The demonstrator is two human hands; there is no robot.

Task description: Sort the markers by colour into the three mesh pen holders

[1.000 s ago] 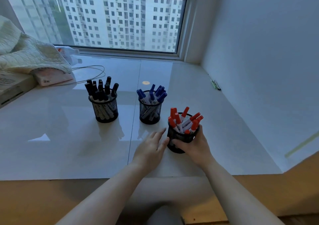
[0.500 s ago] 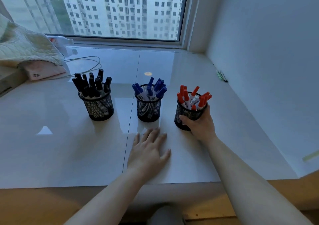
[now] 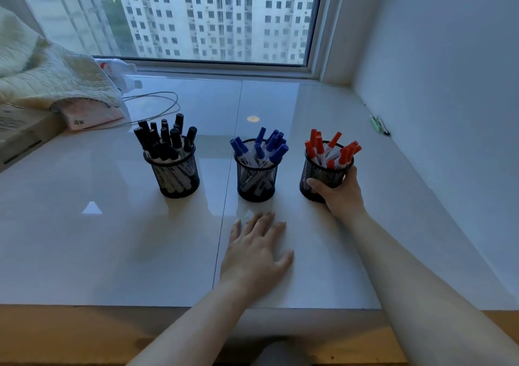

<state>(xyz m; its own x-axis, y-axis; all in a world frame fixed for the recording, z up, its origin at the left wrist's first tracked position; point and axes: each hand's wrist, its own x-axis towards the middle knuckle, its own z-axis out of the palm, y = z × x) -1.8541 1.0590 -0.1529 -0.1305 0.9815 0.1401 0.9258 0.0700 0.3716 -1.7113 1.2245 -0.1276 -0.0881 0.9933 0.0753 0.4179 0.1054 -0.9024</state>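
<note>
Three black mesh holders stand in a row on the white counter [image 3: 84, 239]: the left holder [image 3: 175, 176] with black markers [image 3: 165, 141], the middle holder [image 3: 256, 181] with blue markers [image 3: 264, 148], the right holder [image 3: 318, 179] with red markers [image 3: 331, 149]. The right hand [image 3: 341, 194] grips the right holder, fingers curled round its wall. The left hand [image 3: 254, 253] lies flat on the counter, fingers spread, holding nothing. A folded blanket [image 3: 42, 73], a cable [image 3: 157, 104] and a box [image 3: 16, 130] lie well apart at the far left.

Daylight is coming in through a wide window [image 3: 179, 17] showing pale tower blocks outside. Below the window a glossy white bench [image 3: 84, 239] is reflecting the light. Right of the window a plain white wall [image 3: 449, 85] is standing.
</note>
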